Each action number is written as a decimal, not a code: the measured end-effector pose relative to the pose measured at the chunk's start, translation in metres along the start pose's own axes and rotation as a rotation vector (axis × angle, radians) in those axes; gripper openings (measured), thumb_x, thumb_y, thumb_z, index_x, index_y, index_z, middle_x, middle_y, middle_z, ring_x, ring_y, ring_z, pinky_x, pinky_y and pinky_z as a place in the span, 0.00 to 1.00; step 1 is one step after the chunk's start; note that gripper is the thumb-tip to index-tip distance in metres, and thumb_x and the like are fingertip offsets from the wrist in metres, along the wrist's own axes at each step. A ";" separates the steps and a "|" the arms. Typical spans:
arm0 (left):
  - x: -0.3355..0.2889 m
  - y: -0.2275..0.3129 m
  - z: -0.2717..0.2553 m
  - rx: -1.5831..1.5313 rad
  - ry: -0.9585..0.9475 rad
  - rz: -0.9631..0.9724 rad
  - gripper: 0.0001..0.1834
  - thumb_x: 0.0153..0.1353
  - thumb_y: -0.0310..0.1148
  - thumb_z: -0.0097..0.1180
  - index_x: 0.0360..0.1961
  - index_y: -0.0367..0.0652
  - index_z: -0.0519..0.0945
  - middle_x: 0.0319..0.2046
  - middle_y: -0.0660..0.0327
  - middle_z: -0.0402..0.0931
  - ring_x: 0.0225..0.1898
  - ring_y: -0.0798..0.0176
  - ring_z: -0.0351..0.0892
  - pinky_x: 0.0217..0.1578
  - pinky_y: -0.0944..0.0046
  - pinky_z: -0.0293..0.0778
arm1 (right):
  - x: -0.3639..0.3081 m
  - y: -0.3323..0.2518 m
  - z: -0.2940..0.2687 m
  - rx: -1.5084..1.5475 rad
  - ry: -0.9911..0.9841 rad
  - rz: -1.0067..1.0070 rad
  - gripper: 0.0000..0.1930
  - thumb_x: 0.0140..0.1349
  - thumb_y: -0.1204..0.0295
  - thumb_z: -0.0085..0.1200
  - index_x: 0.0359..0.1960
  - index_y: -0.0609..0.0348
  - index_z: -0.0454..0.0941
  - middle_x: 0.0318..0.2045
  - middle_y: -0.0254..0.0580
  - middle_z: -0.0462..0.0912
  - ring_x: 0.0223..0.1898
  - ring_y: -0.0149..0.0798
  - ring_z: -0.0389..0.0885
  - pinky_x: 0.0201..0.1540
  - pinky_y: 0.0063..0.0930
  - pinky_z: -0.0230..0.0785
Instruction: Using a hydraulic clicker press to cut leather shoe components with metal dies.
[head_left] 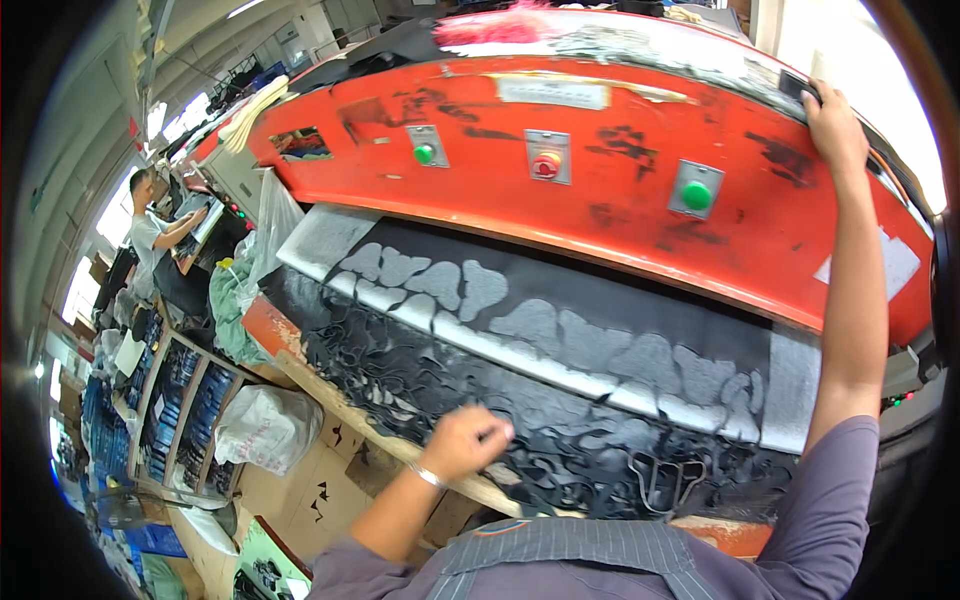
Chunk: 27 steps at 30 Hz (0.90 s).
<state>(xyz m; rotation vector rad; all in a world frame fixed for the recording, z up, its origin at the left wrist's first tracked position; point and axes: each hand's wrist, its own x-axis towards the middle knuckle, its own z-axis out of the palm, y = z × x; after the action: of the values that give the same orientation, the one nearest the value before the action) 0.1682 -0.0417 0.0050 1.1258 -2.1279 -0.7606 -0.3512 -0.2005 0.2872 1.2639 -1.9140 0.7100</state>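
Note:
My left hand [465, 445] is curled in a loose fist above the near part of the work bed, with a bracelet at its wrist. Nothing shows in its fingers. Under and around it lie tangled black offcuts [400, 385]. My right arm reaches up, and my right hand [835, 125] has its fingers around a small dark block [797, 86] at the top right edge of the red machine [620, 200]. Beneath the machine's beam lies a black sheet [610, 275] with grey-looking cut shapes [530, 322] along its near side. A metal cutting die [665, 485] rests on the offcuts close to my body.
Green buttons [696, 195] and a red button [546, 166] sit on the machine's front. Pink fluffy material [500, 28] lies on top. At left are a white bag [268, 430], shelves with dark stacked items [185, 400] and a person [155, 235] at another machine.

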 end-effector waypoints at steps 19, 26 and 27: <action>0.335 -0.418 -0.231 0.873 0.140 -0.687 0.42 0.57 0.65 0.47 0.52 0.32 0.76 0.52 0.41 0.74 0.55 0.39 0.73 0.55 0.46 0.67 | -0.356 0.027 0.105 -0.174 -0.673 0.872 0.35 0.52 0.47 0.63 0.48 0.72 0.76 0.48 0.65 0.78 0.54 0.56 0.76 0.56 0.42 0.68; 0.339 -0.414 -0.219 0.834 0.273 -0.697 0.35 0.58 0.61 0.44 0.55 0.45 0.77 0.54 0.47 0.75 0.56 0.45 0.74 0.55 0.47 0.68 | -0.325 0.019 0.118 -0.427 -0.738 1.012 0.43 0.49 0.41 0.63 0.50 0.76 0.73 0.49 0.67 0.77 0.53 0.57 0.77 0.55 0.43 0.69; 0.339 -0.411 -0.217 0.838 0.276 -0.705 0.35 0.58 0.61 0.44 0.55 0.45 0.77 0.54 0.47 0.75 0.56 0.45 0.74 0.55 0.47 0.68 | -0.329 0.025 0.121 -0.421 -0.744 1.005 0.43 0.49 0.41 0.63 0.50 0.76 0.73 0.49 0.67 0.77 0.53 0.57 0.77 0.55 0.43 0.69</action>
<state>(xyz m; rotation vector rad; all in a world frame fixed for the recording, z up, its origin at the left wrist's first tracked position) 0.3816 -0.5709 -0.0670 2.3262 -1.8086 0.0904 -0.3228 -0.1093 -0.0507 0.2054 -3.1340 0.2255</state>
